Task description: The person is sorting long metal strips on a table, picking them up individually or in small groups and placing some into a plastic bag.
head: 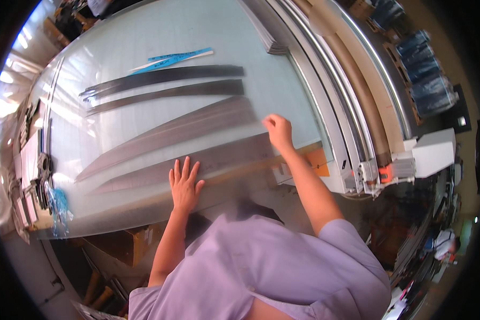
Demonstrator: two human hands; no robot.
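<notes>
My left hand lies with spread fingers at the near edge of a long tapered translucent strip on the glass-like table top. Over the right end of that strip is my right hand, its fingers curled with the tips together; whether something thin is between them cannot be told. Beyond lies a wider tapered strip. Two stacks of narrow dark strips, a nearer one and a farther one, rest farther back. Blue strips with writing cross one another behind them.
Metal rails and a long brown roll run along the table's right side, with a white machine housing at their near end. Layered sheets stand at the back right. Crumpled blue plastic hangs at the left edge. A person is far right.
</notes>
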